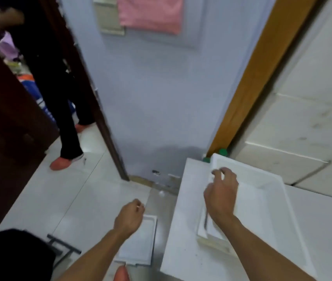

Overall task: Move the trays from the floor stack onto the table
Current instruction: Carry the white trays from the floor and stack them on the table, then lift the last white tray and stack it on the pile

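Note:
A white tray (262, 203) lies on the white table (183, 230) at the right, on top of other trays. My right hand (220, 191) rests over its left rim, fingers curled at the edge; whether it still grips is unclear. On the floor below, a white tray stack (140, 246) sits beside the table's left edge. My left hand (129, 217) hovers above that stack with its fingers loosely curled and nothing in them.
Another person in dark trousers and orange slippers (59, 164) stands at the left in a doorway. A pale blue door (157, 98) is straight ahead. A black metal frame (63, 245) lies on the floor at the lower left. Tiled wall rises behind the table.

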`<act>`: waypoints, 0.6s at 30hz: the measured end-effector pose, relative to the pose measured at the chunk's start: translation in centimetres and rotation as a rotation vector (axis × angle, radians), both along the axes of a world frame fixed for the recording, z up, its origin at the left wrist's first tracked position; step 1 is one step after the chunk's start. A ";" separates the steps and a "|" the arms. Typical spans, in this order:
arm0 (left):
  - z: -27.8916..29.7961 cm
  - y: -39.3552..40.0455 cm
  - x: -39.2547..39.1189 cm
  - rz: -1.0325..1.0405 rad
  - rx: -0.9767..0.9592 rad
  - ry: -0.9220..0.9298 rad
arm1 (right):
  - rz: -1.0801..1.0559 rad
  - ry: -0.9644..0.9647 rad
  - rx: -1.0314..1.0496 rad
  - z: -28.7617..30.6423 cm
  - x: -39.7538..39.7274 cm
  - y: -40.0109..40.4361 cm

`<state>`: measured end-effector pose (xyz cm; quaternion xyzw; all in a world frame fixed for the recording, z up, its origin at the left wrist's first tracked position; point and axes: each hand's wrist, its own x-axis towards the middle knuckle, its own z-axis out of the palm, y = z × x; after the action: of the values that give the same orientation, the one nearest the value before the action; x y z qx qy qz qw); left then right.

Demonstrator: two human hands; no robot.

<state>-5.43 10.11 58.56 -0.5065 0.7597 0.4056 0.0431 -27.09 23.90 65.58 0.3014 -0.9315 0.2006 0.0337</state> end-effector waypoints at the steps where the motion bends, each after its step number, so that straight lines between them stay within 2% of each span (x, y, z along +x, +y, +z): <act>1: -1.2 -1.4 2.3 0.066 0.022 -0.049 | 0.087 0.013 -0.005 -0.2 1.2 -2.6; 5: -7.2 -6.8 11.1 0.263 0.105 -0.254 | 0.443 -0.007 0.111 -3.5 6.5 -12.9; 7: -10.4 -8.6 14.4 0.274 0.145 -0.360 | 0.553 -0.137 0.250 -7.0 9.8 -17.1; 9: -14.6 -10.4 16.4 0.236 0.167 -0.440 | 0.563 -0.339 0.334 -12.6 12.6 -20.2; 12: -23.6 -13.0 17.7 0.228 0.214 -0.434 | 0.436 -0.658 0.425 -24.9 16.0 -22.4; 15: -34.4 -14.7 17.4 0.195 0.249 -0.402 | 0.165 -0.968 0.494 -38.7 17.9 -22.0; 18: -46.1 -15.1 17.5 0.133 0.263 -0.358 | -0.091 -1.062 0.539 -51.3 18.9 -19.8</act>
<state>12.10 -5.00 12.46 -0.6091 0.6456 0.4068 0.2159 -8.21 4.06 14.27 0.1178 -0.8510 0.0787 -0.5057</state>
